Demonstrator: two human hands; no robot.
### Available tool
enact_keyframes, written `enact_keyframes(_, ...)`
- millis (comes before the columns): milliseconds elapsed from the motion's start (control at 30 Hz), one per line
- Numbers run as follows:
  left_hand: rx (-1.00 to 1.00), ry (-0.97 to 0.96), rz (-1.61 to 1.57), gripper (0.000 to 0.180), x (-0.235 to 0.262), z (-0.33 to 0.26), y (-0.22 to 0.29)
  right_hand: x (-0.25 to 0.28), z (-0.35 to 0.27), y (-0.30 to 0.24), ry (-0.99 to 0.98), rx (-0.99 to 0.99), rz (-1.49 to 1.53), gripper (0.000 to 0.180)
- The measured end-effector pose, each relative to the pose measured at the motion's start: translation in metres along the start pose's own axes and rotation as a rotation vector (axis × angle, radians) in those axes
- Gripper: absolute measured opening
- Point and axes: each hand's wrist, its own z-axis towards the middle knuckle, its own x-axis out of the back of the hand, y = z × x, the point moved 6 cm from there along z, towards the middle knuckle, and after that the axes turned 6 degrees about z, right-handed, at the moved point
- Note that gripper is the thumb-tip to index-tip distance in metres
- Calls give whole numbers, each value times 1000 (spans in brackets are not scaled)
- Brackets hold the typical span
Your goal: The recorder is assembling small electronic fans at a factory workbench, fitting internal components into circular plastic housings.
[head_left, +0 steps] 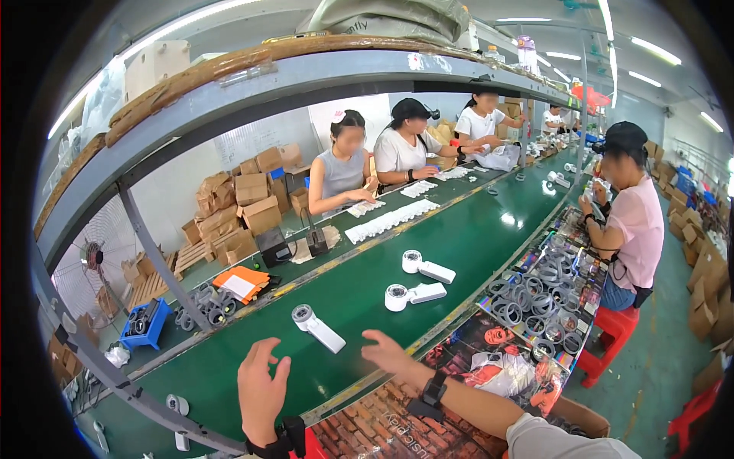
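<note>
On the green conveyor belt [489,222] in front of me lies a white handheld fan [324,333], its round head toward the far left. My left hand [262,386] is raised just nearer than this fan, empty, with its fingers apart. To the fan's right, my right hand [394,356] reaches in from the lower right, slightly blurred; its fingers look stretched out and I see nothing in them. Neither hand touches the fan. Farther along the belt lie two more white fans, an upper one [430,268] and a lower one [417,295].
Grey rings [539,298] pile up on the printed bench covering at the right. A blue bin [145,323] and an orange packet [243,283] sit beyond the belt at the left. A shelf frame [252,84] arches overhead. Several co-workers handle parts along both sides.
</note>
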Motion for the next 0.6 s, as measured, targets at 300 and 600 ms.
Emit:
enact_keyframes(300,-16,-185,-26,29,-10,-6,4,139,38,-39,716,346,-1166,64)
enact_keyframes(600,161,-421,-72,62,-61,-10,-5,127,36,-28,-3,-153,-212,37)
